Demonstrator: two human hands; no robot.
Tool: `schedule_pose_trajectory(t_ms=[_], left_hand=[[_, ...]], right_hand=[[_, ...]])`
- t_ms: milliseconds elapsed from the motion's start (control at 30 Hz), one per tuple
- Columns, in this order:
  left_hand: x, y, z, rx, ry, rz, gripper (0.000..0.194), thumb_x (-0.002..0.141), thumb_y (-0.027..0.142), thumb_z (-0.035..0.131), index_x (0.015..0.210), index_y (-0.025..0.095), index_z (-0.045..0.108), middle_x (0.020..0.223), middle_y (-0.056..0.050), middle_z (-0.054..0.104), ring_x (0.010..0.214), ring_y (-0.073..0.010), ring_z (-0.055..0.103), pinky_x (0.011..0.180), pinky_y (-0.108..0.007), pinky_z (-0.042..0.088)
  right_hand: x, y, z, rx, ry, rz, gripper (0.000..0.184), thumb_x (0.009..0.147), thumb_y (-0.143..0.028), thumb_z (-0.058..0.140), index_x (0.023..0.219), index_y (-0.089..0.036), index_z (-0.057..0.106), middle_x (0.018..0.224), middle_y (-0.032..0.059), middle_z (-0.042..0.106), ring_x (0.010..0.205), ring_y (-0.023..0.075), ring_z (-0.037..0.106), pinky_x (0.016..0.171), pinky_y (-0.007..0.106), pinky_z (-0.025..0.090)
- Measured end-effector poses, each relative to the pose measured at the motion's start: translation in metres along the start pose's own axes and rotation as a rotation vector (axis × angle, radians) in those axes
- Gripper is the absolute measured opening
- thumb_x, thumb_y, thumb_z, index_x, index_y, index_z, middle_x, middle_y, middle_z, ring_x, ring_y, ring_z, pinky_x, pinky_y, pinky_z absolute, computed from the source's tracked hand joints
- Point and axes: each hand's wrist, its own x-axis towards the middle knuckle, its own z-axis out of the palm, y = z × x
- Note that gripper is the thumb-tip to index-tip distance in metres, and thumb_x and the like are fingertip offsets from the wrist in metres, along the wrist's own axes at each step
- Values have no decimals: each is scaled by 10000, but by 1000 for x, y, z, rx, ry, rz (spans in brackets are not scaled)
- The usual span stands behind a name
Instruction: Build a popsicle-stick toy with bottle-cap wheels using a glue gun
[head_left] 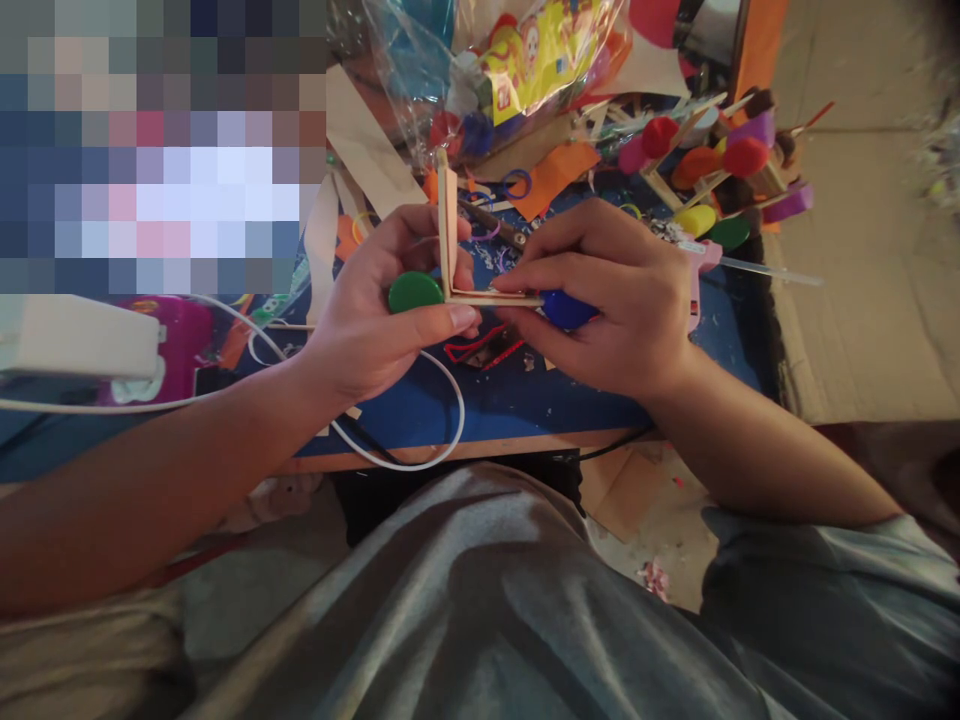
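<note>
L-shaped stick piece (447, 250) is held up between both hands, above the blue tabletop (517, 410). Its corner is grasped by the partly curled left hand (375, 310), with the thumb laid along the underside and fingers bent behind the upright arm. The level arm is pinched between thumb and fingers of the right hand (607, 295). A green cap (416, 293) is seen beside the corner; a blue cap (568, 310) at the other end is partly covered by the right hand. Farther out, a white cable (459, 400) is looped, and orange paper (559, 180) is strewn beyond.
</note>
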Motion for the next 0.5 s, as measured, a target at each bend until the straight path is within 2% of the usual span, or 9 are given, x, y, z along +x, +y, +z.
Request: schedule_pose_trajectory(t_ms=[133, 300, 500], left_hand=[[1, -2, -1, -8, 3, -15, 563, 773, 378, 1060, 1219, 295, 727, 1003, -20, 719, 760, -139, 655, 689, -341, 647], [2, 1, 3, -94, -7, -24, 570, 742, 279, 1061, 1198, 277, 719, 952, 2, 721, 750, -128, 662, 679, -295, 624], [1, 13, 12, -364, 49, -160, 363, 826, 277, 884, 1154, 205, 747, 940, -15, 759, 786, -151, 730, 728, -293, 670]], right_hand=[[-2, 0, 2, 44, 4, -10, 145, 1034, -363, 787, 1152, -344, 868, 1149, 52, 818, 1065, 256, 817, 953, 434, 698], [-1, 1, 2, -11, -6, -38, 110, 1056, -337, 764, 1088, -325, 868, 1104, 37, 830, 1010, 215, 821, 893, 386, 694], [2, 7, 1, -37, 63, -213, 81, 1037, -251, 803, 1085, -205, 849, 1039, 70, 831, 948, 184, 827, 817, 337, 677]])
